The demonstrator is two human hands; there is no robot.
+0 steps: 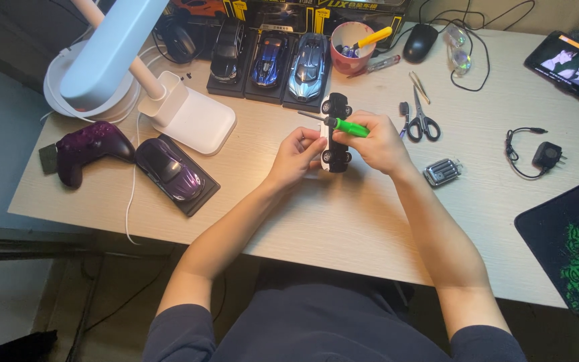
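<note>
Left hand: the left hand [296, 155] is closed on the side of a small model car [335, 133], which is held on its side just above the tabletop [343, 214].
Right hand: the right hand [378, 142] is clamped around a green-handled screwdriver [343, 126], whose metal shaft is laid across the car's black underside.
Model car: white body, black chassis and wheels turned toward the camera, held between both hands at the middle of the tabletop.
Nearby right: black scissors [422, 121] and a small silver ribbed object [442, 171] are seen just beside the right hand.
Nearby left: a white lamp base [189, 114], a purple model car [169, 169] and a purple game controller [88, 149] are set apart from the left hand.
Behind: three display cars [269, 62] and a pink cup [351, 45] are lined up.
</note>
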